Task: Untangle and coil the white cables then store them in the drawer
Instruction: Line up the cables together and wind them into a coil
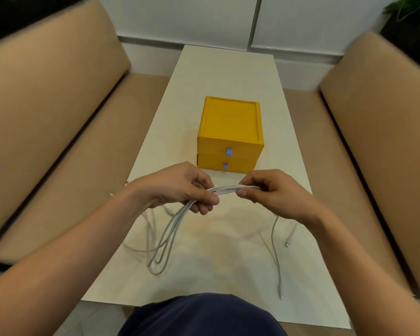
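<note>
White, thin and limp, the cables look light and soft. They will likely sag wherever they are not held, and they seem smooth enough to slide through a loose grip. A gathered bundle of strands runs nearly level between the two hands, above the worktop. The left hand has its fingers curled round the bundle, and from under it several long loops hang down and trail onto the surface. The right hand pinches the other end of the bundle between thumb and forefinger. A separate loose strand lies on the worktop to the right, with a plug end close by. Fainter strands lie left of the loops; whether they cross one another I cannot tell.

The best hold, I judge, is on the gathered strands close to the left hand, so the loops do not spill while winding. The plug ends should be spared sharp bends.

The yellow drawer unit stands just beyond the hands with both drawers closed. One must be pulled open towards the person, into the space the hands occupy. The worktop is narrow, and strands near both long edges could slip off towards the tan sofas on either side.
</note>
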Available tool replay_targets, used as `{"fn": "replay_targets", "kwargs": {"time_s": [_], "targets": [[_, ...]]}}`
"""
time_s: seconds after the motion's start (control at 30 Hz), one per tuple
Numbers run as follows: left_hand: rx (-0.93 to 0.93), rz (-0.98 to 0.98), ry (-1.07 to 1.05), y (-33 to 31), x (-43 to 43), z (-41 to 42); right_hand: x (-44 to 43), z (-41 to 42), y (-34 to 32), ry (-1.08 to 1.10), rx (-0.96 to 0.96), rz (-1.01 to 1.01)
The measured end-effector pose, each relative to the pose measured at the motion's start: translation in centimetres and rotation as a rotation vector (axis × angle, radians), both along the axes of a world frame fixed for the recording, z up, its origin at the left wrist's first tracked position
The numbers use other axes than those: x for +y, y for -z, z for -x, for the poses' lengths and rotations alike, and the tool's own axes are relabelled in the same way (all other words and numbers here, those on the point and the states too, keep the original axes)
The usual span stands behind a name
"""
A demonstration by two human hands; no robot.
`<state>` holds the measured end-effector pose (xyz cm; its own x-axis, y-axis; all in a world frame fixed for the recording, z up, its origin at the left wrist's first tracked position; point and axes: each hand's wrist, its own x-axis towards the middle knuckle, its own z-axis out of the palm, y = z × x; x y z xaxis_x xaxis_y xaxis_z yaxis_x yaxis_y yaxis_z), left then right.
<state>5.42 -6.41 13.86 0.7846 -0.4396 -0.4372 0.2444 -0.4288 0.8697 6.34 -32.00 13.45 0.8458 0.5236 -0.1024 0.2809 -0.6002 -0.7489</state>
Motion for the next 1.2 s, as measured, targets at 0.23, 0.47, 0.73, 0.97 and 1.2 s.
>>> {"fn": "replay_targets", "kwargs": {"time_s": [0.23, 0.47, 0.73, 0.97, 1.2], "targets": [[-0.036, 0.038, -0.072, 0.7, -0.3, 1.1, -1.0, 0.4, -0.4, 0.021, 0.037, 0.021], [0.032, 0.128, -0.104, 0.1, -0.8, 1.2, -1.2, 0.1, -0.9, 0.145, -0.021, 0.026], [-0.062, -0.077, 0.021, -0.8, -0.4, 1.1, -1.8, 0.8, -1.8, 0.153, 0.097, -0.085], [-0.055, -0.068, 0.083, -1.8, -0.8, 1.4, -2.3, 1.1, -2.6, 0.162, -0.009, -0.039], [-0.141, -0.231, 0.304, -3.7, 0.3, 1.4, -2.4, 1.4, -2.6, 0.168, -0.098, -0.001]]}}
